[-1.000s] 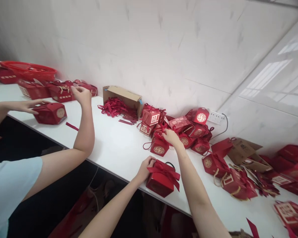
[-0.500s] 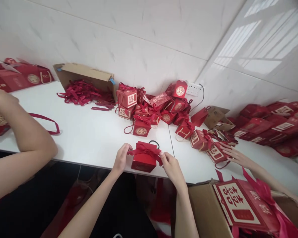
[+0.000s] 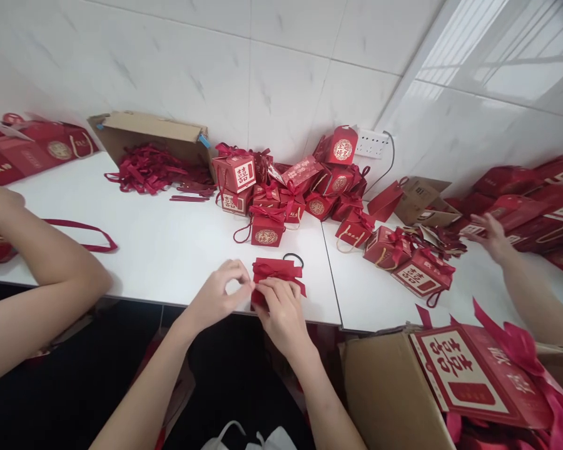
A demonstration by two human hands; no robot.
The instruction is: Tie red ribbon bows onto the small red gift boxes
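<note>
A small red gift box (image 3: 278, 262) stands at the table's front edge, with a red ribbon bow (image 3: 288, 271) across its top and a dark cord handle (image 3: 294, 257) behind. My left hand (image 3: 218, 297) is beside the box's left side, thumb and forefinger pinched at the bow's left end. Over the box's front lies my right hand (image 3: 281, 312), its fingers bent and its fingertips closed at the same ribbon end, almost touching those of my left hand. Most of the box front is hidden behind my right hand.
Behind is a pile of ribboned red boxes (image 3: 267, 226). A cardboard box (image 3: 154, 128) of loose ribbons (image 3: 147, 169) stands back left. At front right is a filled carton (image 3: 389, 381). A co-worker's arm (image 3: 51, 250) rests at left; another person's hand (image 3: 492, 237) reaches in at right.
My right hand has left the bow's right end and moved left across the box to its left end. At right, the other person's hand has left a box and moved back toward the stacked boxes.
</note>
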